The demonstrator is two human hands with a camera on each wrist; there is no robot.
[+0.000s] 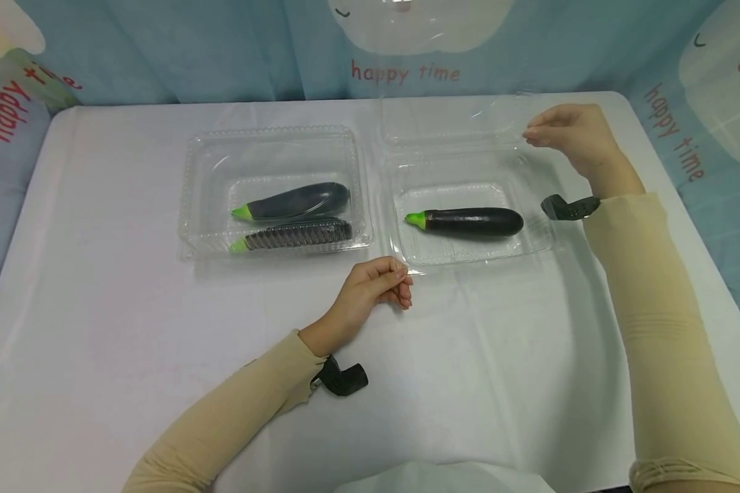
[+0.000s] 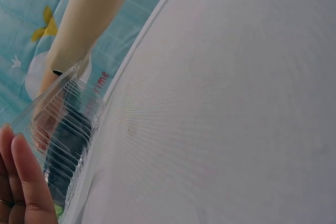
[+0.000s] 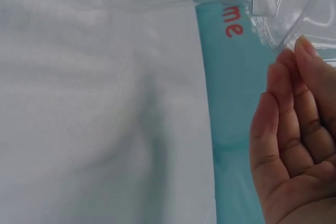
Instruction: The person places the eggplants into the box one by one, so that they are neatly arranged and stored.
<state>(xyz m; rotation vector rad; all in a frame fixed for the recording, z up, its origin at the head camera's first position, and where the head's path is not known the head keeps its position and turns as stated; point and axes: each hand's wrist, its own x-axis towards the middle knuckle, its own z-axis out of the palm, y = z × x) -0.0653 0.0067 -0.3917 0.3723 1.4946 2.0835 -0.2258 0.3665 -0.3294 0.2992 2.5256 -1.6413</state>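
Note:
A clear plastic clamshell box (image 1: pixel 469 261) lies opened on the table, its raised lid (image 1: pixel 450 127) at the back. Inside the base rests one dark eggplant (image 1: pixel 477 222), green stem pointing left. My left hand (image 1: pixel 376 284) pinches the base's front left corner between thumb and fingers. With thumb and fingertips, my right hand (image 1: pixel 570 137) pinches the lid's right edge; in the right wrist view that hand (image 3: pixel 294 129) is at a corner of the clear plastic (image 3: pixel 268 27). The left wrist view shows part of the left hand (image 2: pixel 29 182) beside ribbed clear plastic (image 2: pixel 79 114).
To the left stands another clear plastic box (image 1: pixel 271 137), closed over two eggplants, a rear one (image 1: pixel 302 201) and a front one (image 1: pixel 302 235). Both boxes are on a white-covered table (image 1: pixel 99 329). A blue printed curtain (image 1: pixel 222 48) hangs behind the table.

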